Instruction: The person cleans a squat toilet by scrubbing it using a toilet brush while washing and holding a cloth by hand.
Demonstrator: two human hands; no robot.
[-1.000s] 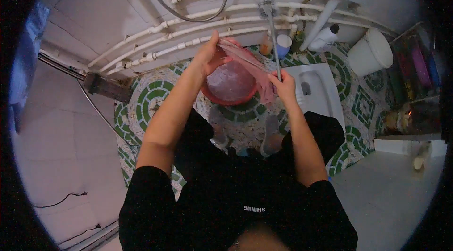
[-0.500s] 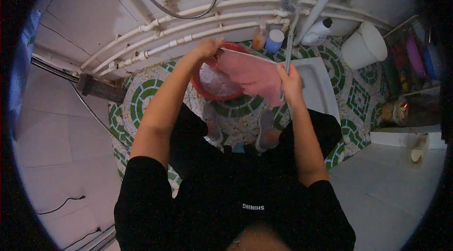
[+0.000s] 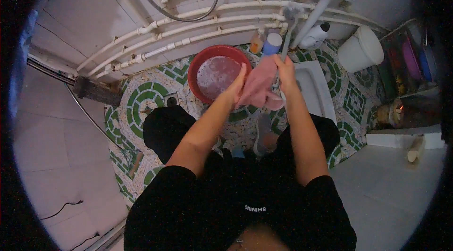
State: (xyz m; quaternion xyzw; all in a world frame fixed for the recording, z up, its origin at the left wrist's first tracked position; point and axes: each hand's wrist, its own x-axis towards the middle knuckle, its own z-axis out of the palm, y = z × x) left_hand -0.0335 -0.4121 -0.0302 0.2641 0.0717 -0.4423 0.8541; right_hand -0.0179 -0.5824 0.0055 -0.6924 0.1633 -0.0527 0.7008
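A damp-looking pink cloth hangs bunched between my hands, just right of a red basin with foamy water in it. My left hand is against the cloth's left side, near the basin's right rim, with the fingers closed on the fabric. At the cloth's upper right corner, my right hand pinches it. Directly beyond the right hand stands a slim grey rod with a fuzzy grey top; whether the hand touches it I cannot tell.
A white squat toilet pan lies right of my right hand. By the wall stand an orange bottle, a blue tub, a white bottle and a white bucket. White pipes run along the wall. A floor drain sits left.
My left hand has moved from above the basin rightward and nearer, toward the right hand. The cloth, stretched wide over the basin before, is now gathered and clear of it.
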